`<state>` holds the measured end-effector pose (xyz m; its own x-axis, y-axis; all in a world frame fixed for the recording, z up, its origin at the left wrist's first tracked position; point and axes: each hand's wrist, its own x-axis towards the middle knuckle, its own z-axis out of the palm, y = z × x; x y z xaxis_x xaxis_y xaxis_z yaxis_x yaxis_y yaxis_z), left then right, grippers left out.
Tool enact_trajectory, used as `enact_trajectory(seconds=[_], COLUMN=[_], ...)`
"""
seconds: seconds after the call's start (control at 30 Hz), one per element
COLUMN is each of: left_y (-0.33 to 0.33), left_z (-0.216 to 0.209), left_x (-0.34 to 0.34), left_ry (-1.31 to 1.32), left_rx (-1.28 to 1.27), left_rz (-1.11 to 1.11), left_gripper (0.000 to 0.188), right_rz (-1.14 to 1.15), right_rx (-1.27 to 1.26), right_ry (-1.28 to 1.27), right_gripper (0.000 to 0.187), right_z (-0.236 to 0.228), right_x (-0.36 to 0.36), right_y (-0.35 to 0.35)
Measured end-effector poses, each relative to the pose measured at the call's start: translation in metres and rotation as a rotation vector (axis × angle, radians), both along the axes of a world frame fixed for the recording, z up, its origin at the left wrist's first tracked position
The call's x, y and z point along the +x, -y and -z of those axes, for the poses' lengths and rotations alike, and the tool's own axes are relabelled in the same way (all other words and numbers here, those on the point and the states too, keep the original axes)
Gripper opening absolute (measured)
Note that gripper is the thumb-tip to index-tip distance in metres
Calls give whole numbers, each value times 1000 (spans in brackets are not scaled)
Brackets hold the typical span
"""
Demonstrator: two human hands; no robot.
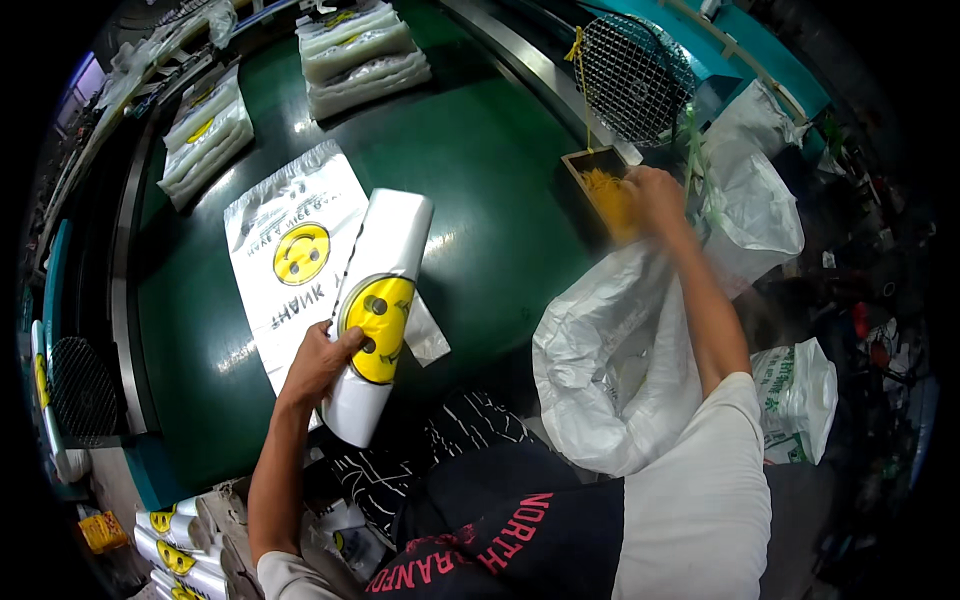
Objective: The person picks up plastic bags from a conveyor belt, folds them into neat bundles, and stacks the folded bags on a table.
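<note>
My left hand (325,362) grips a folded bundle of white plastic bags (408,235) printed with a yellow smiley, thumb on top and fingers beneath. Under and beside that bundle, a flat white smiley bag (300,215) lies on the green belt (500,170). My right hand (655,198) is at the right rim of a small open box (572,165), its fingers drawn together. Thin yellow rubber bands (603,183) fill this box, and the yellow near my fingers is blurred. Whatever those fingertips hold is hidden.
Stacks of folded bags (365,60) and another stack (205,140) sit at the belt's far end. A round fan guard (637,78) stands behind the box. An open white sack (610,370) is below my right forearm. More smiley bundles (175,555) lie at lower left.
</note>
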<state>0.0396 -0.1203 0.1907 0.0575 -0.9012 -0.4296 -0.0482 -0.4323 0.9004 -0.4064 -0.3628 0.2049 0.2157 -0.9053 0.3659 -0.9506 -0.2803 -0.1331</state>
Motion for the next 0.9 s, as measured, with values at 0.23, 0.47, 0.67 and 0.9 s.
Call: enact_trajectory(seconds=[0.23,0.47,0.67,0.9], left_y=[-29,-43,-35,-72], left_z=[-23,-34,-47,-56], left_x=[-38,-63,-86,-37], left_ry=[-373,-358,-331,-120], left_rx=[-284,-367,-357,-321], left_rz=[-156,-201,-209,54], left_gripper=[60,58,36,34], right_rz=[-162,-151,-979,-842], right_rx=[-187,-160,72,832], right_ry=[5,-110,322,801], right_gripper=[17,16,15,34], right_z=[-24,-43,-66,-35], right_x=[30,37,157,210], right_y=[-11,-23,-126,-161])
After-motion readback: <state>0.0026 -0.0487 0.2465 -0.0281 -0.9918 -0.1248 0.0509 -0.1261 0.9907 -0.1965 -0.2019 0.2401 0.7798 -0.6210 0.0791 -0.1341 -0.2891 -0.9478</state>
